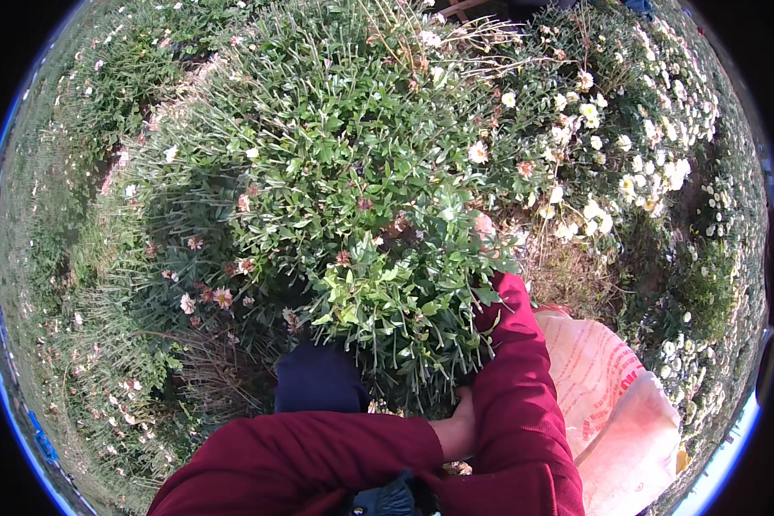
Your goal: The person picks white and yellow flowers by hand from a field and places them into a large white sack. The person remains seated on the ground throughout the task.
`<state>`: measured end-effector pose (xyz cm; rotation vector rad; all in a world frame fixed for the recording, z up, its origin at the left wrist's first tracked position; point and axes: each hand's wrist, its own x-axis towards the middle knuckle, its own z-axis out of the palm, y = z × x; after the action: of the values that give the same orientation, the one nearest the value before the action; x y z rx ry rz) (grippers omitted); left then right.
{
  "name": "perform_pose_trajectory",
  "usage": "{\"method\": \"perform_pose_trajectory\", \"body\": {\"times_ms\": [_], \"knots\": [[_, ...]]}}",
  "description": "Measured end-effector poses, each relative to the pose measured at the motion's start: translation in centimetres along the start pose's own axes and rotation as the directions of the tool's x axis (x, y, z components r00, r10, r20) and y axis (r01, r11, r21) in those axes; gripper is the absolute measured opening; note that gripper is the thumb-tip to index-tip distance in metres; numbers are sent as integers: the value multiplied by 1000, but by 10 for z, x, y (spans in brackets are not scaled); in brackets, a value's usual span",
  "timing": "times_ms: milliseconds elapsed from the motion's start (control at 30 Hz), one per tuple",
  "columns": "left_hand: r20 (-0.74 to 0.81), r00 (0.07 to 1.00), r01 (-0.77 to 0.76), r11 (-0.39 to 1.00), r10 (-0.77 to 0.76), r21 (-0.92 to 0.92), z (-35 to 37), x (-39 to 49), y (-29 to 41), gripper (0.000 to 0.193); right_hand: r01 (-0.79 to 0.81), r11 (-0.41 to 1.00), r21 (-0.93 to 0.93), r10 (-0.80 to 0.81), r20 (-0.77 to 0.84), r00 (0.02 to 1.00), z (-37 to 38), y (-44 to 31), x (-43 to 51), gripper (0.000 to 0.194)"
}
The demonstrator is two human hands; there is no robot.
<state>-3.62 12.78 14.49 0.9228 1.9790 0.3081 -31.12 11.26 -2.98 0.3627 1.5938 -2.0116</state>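
A leafy flowering shrub, likely chrysanthemum (pixel 361 161), with many cut or bare stem tips and a few faded pink blooms, spreads in front of me. My right hand (pixel 484 227) shows only in part among the leaves on the bush's right side, past the end of a dark red sleeve; its fingers are mostly hidden. Below the near edge of the foliage, my left hand (pixel 459 426) crosses to the right, close to the right sleeve. Leaves and the sleeve cover its fingers. What either hand grips cannot be seen.
A pale woven sack (pixel 593 387) with red print stands at my right. White flowers (pixel 593 116) grow thickly beyond it at the upper right. My knee in dark cloth (pixel 321 379) touches the bush's near side. Dry stems (pixel 484 45) stick out at the top.
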Motion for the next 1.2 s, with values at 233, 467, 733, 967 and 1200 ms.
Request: {"method": "perform_pose_trajectory", "body": {"times_ms": [233, 467, 733, 967, 1200], "knots": [[17, 1000, -25, 1000, 25, 12, -3, -3, -1, 70, -458, 731, 506, 72, 610, 789, 26, 9, 29, 43], [28, 999, -29, 1000, 28, 8, -3, -2, -2, 71, -130, 919, 373, 15, 296, 955, 33, 5, 27, 40], [36, 999, -30, 999, 29, 17, -2, 0, -2, 72, -9, 970, 245, -42, 202, 979, 28, 5, 15, 34], [44, 998, -36, 999, 35, 33, 4, 2, -3, 74, 71, 984, 162, -99, 174, 980, 42, -2, 31, 30], [70, 996, -59, 996, 55, 63, 11, 2, -2, 75, 270, 956, -116, -257, 112, 960, 60, 6, 9, 26]]}}
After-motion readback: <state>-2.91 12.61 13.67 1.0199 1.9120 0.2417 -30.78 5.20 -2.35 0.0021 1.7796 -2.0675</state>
